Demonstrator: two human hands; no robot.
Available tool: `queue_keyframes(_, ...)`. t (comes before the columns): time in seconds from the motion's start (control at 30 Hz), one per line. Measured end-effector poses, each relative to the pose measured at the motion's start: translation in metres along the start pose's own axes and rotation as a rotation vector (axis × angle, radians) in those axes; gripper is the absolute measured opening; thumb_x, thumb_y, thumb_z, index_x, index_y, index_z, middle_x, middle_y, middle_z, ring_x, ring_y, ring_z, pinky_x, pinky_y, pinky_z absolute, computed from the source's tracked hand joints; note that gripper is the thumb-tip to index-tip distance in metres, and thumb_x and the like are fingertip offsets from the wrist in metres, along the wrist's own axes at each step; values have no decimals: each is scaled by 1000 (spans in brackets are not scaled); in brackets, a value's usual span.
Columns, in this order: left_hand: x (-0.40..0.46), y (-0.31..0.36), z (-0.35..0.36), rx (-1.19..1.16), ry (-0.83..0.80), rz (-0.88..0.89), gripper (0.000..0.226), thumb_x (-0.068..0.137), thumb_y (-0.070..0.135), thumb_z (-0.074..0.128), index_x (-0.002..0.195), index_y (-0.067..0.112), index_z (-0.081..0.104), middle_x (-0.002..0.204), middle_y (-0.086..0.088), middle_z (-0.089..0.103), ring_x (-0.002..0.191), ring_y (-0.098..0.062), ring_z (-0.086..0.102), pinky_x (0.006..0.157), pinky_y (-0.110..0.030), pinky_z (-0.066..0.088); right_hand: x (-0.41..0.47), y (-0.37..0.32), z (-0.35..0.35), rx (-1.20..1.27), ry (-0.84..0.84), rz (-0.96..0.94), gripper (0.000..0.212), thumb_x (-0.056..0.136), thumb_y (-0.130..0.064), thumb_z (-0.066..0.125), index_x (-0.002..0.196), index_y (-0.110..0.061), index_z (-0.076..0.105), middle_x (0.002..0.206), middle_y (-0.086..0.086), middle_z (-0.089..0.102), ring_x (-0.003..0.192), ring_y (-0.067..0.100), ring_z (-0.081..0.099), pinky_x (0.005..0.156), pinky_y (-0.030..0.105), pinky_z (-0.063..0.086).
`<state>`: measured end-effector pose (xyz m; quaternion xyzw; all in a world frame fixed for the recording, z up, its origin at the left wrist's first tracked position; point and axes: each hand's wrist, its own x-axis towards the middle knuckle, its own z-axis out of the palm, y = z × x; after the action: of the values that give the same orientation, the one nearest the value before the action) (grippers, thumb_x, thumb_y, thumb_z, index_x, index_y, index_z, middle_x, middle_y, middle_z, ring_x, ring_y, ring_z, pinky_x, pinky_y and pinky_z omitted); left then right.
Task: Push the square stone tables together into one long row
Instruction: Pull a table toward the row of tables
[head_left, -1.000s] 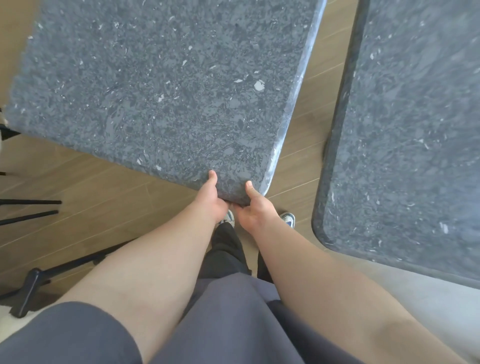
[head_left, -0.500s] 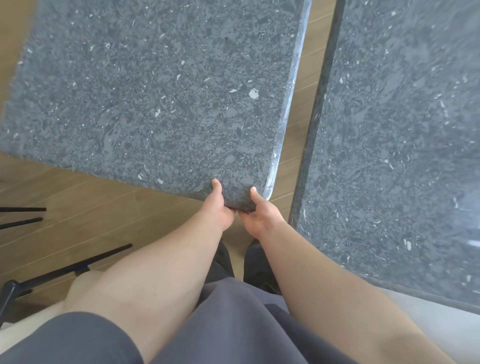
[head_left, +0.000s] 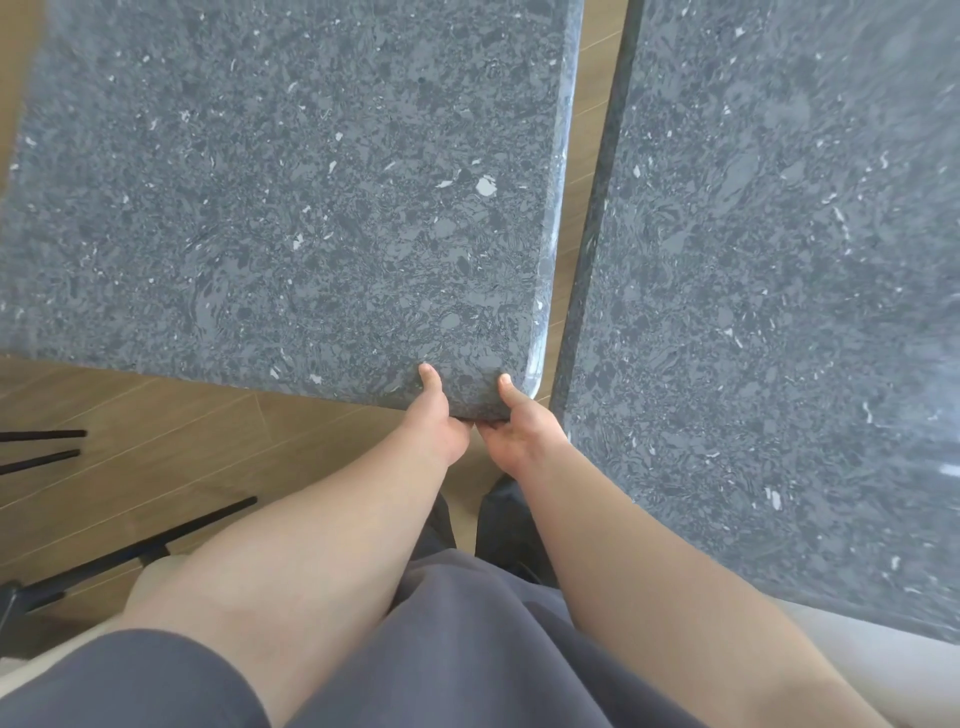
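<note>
The dark grey speckled square stone tabletop (head_left: 311, 197) on the left lies just beside the matching dark grey stone tabletop (head_left: 779, 312) on the right, but they are apart: a narrow strip of light wooden plank floor (head_left: 576, 208) shows between their facing edges, and the two edges look roughly parallel. So the joining is, by my reading, nearly done; closing that last gap and squaring the near edges is what is left. Whether more tables wait beyond the view cannot be told.

The left hand (head_left: 434, 415) grips the near edge of the left tabletop close to its rounded right corner, thumb on top and fingers curled underneath, probably, since they are hidden. The right hand (head_left: 522, 428) holds the same edge likewise, right at the corner.

No brand, label or writing is readable anywhere.
</note>
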<state>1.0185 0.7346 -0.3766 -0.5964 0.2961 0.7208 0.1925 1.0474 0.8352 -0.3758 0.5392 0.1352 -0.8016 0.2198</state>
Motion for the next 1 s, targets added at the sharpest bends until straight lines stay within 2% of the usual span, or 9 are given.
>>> queue_keyframes(0.2,-1,-5,7,88,40,-21,83,89,72,55,140,7,54,141,-18,61,130,-34,58,116,-46,41,-2,-8,2,34,17,34,24,95,-18,70,109,0,62,106,18,70,94,30,69,64,39,58)
queue_keyframes(0.27,-5,-6,8,132,41,-8,80,90,73,52,138,9,56,142,-15,60,131,-32,57,116,-44,41,-3,-8,2,47,24,39,26,95,-18,70,112,0,62,108,18,71,93,30,70,61,38,58)
queue_keyframes(0.37,-13,-7,11,244,4,75,74,100,67,37,150,13,45,153,-8,50,140,-24,51,114,-39,44,-5,-7,4,60,38,31,24,94,-17,71,109,0,63,105,17,72,90,28,71,57,36,58)
queue_keyframes(0.43,-17,-5,11,248,4,65,72,101,64,36,151,12,43,153,-8,50,140,-23,50,114,-38,44,-6,-5,6,61,46,19,22,94,-17,71,106,0,63,102,16,72,88,28,71,56,36,58)
queue_keyframes(0.6,-27,22,-1,96,-58,-170,62,101,48,56,137,-2,51,132,-26,63,123,-40,62,113,-48,44,-9,0,8,81,56,5,33,97,-19,67,121,3,61,117,20,69,102,31,68,83,41,57)
queue_keyframes(0.7,-37,39,-14,145,-86,-197,45,106,27,51,138,-5,51,131,-28,63,123,-40,62,113,-47,44,-13,9,10,12,133,-34,43,99,-20,64,137,0,56,134,13,65,120,27,64,109,36,48)
queue_keyframes(0.83,-49,59,-40,261,-119,-153,44,108,21,43,140,-9,45,137,-28,58,129,-37,58,115,-46,42,-28,35,22,-41,156,-109,50,105,-20,53,150,-3,40,155,13,45,144,25,44,116,31,39)
queue_keyframes(0.9,-53,71,-51,301,-138,-128,46,109,21,40,142,-10,43,141,-27,55,130,-35,57,112,-44,44,-34,49,30,23,147,-93,48,107,-23,50,151,-6,40,159,9,42,150,21,35,122,31,26)
queue_keyframes(1.0,-54,92,-68,294,-144,-125,49,109,22,40,144,-13,38,141,-28,54,127,-36,57,102,-42,49,-36,71,45,18,142,-84,50,107,-26,50,152,-8,39,160,7,40,152,18,30,124,32,24)
